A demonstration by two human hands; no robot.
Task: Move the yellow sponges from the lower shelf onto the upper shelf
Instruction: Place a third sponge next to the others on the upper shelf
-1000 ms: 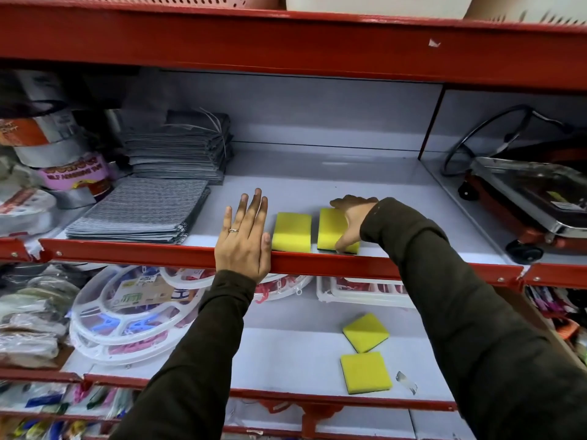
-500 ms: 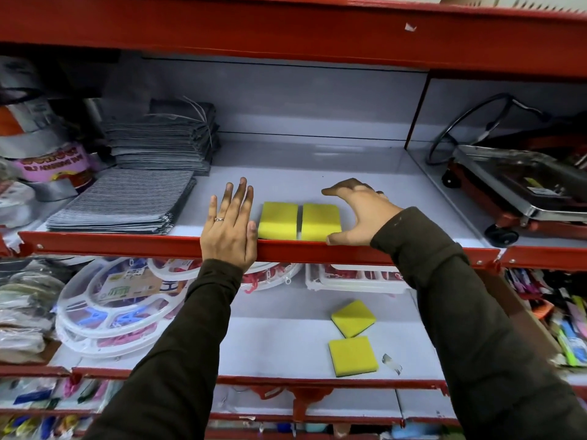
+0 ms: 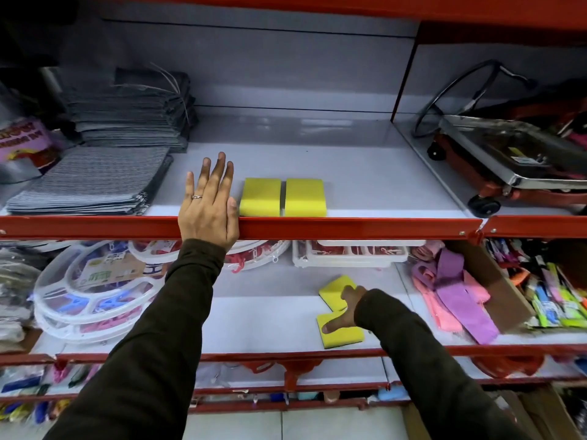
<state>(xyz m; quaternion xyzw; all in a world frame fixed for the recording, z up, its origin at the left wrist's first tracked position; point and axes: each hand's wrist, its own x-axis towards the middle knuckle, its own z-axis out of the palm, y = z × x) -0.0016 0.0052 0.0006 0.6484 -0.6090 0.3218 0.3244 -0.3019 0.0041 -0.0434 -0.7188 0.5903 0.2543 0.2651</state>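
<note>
Yellow sponges (image 3: 341,331): two left on lower shelf (image 3: 260,322). Right hand (image 3: 347,308) over them, fingers spread, gripping nothing yet; next, pinch one, lift.

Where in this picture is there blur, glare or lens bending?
Head view: the shelf lip bows from wide-angle distortion; soft glare streaks on the upper shelf back; corners, especially the lower left, smear; the right hand on the lower sponges looks slightly soft; the left hand and upper sponges are sharp.
</note>
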